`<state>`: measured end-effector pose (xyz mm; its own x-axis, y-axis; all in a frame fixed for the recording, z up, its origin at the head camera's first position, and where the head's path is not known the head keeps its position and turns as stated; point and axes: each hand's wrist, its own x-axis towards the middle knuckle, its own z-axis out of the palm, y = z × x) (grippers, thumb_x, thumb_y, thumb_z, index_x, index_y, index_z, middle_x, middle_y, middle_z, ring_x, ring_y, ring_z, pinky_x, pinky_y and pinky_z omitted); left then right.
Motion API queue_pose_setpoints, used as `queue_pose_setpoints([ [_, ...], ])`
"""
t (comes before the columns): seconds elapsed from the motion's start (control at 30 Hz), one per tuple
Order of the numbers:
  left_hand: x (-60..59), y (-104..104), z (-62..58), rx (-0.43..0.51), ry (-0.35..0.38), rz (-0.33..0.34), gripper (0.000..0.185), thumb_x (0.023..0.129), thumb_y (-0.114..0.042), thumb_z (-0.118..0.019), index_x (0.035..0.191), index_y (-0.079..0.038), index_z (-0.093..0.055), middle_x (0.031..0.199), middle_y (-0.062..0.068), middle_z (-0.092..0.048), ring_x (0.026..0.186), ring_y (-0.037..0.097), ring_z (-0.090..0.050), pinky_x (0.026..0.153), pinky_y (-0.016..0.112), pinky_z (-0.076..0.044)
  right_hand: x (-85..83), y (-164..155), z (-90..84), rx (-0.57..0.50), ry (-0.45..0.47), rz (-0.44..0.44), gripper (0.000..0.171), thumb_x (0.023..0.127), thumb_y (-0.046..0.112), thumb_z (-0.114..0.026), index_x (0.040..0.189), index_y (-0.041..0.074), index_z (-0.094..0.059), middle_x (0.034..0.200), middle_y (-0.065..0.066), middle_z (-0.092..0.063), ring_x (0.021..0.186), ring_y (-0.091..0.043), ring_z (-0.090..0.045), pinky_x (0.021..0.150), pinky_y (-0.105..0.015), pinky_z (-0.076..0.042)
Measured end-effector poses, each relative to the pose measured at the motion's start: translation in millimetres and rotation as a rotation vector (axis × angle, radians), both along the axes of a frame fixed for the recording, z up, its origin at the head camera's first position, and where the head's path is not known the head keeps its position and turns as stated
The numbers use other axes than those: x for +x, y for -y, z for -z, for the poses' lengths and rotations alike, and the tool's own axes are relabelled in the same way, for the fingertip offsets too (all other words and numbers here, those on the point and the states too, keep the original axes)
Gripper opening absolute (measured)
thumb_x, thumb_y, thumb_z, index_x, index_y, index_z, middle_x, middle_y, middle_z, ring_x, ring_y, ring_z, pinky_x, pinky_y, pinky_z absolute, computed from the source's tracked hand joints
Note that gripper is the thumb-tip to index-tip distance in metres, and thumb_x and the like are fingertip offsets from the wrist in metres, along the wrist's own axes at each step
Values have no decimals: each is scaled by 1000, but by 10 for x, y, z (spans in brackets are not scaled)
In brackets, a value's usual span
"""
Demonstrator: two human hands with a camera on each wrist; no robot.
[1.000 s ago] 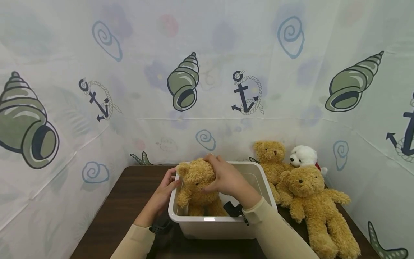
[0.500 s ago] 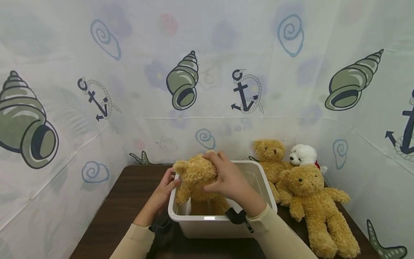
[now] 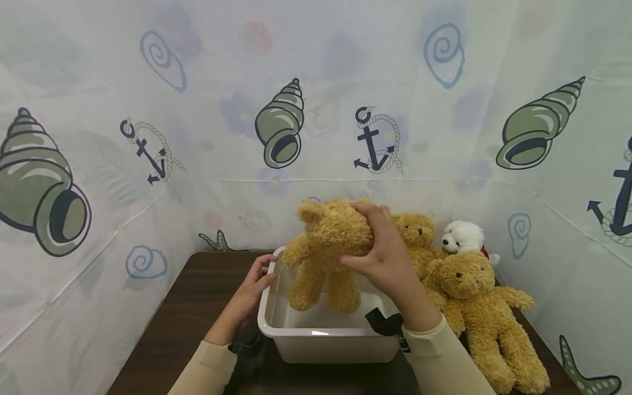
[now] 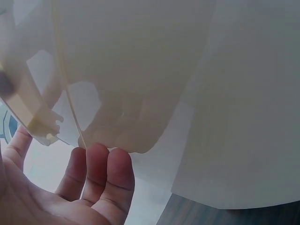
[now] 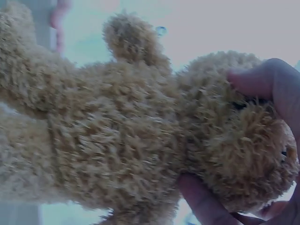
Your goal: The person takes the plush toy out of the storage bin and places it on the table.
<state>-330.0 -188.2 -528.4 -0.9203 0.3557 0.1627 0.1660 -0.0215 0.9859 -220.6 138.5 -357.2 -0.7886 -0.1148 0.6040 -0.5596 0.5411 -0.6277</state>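
golden-tan teddy bear (image 3: 328, 241), white bin (image 3: 326, 334), dark brown table (image 3: 197, 296).

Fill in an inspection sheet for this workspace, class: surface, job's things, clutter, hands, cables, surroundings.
Surface: dark wooden table.
Job's things: tan teddy bear held by its head above the white bin, legs dangling over it.
Clutter: two tan bears and a white bear to the right of the bin.
Hands: right hand grips the bear's head; left hand rests on the bin's left rim.
Cables: nothing seen.
Surroundings: curtain printed with shells and anchors.
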Motion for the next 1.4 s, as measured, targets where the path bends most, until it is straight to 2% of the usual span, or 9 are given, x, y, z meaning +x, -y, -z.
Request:
queue_pose_setpoints([
  [0.17,-1,-11,-1,-2,3,-9,46,113,-16,-53,155,-13,-33,126,20,-46,114,36,-59,90,54,-60,224,-224,-190,-163,-97,23,107,71,2,-100,159,36,-49,143,-9,-44,128,-23,-51,103,-57,-52],
  [0.23,2,-15,1,2,3,-11,46,113,-15,-53,155,-13,-34,126,19,-46,114,36,-59,90,55,-60,341,-295,-263,-209,-125,42,108,71,-1,-100,159,35,-49,146,-5,-42,132,-20,-50,106,-49,-53],
  [0.43,-2,-21,4,13,2,-11,46,113,-16,-54,154,-13,-34,125,17,-46,115,37,-59,91,57,-59,599,-557,-385,-271,-317,51,109,64,-19,-95,158,10,-49,153,0,-37,137,-24,-50,107,-25,-49],
  [0.77,-8,-5,-1,2,-3,-5,47,113,-19,-55,154,-12,-33,124,17,-46,115,36,-59,89,51,-60,879,-872,-352,-375,-530,88,96,70,-23,-85,153,-7,-40,164,-18,-34,144,-37,-48,115,-30,-48],
  [0.9,-4,-7,1,7,-4,-8,47,113,-18,-55,154,-11,-33,122,14,-46,114,35,-58,87,48,-60,1007,-1064,-247,-361,-534,167,92,81,-15,-84,157,-5,-34,166,-19,-39,150,-35,-45,118,-31,-47],
  [1.03,0,-8,12,1,-5,-8,47,113,-19,-55,154,-12,-33,122,13,-46,113,35,-59,87,46,-60,1139,-1253,-136,-317,-508,272,87,88,-7,-83,160,-3,-33,171,-15,-32,154,-32,-40,124,-34,-42],
  [1.2,1,1,18,-7,6,-13,47,113,-19,-55,155,-12,-34,123,15,-46,113,35,-59,88,46,-60,1287,-1331,37,-320,-352,440,90,88,-14,-78,165,6,-36,173,-2,-16,153,-27,-39,116,-25,-48],
  [1.3,-3,2,13,-6,5,-22,47,112,-19,-56,154,-13,-35,123,16,-46,113,36,-60,88,47,-60,1325,-1350,149,-317,-262,532,93,89,-17,-76,168,13,-37,165,7,-16,146,-21,-41,111,-22,-49],
  [1.4,-10,-7,17,-1,2,-18,47,113,-19,-56,154,-13,-34,124,16,-46,115,37,-59,88,50,-60,1346,-1389,258,-294,-234,618,95,89,-14,-79,169,19,-39,159,13,-20,139,-13,-40,111,-21,-44],
])
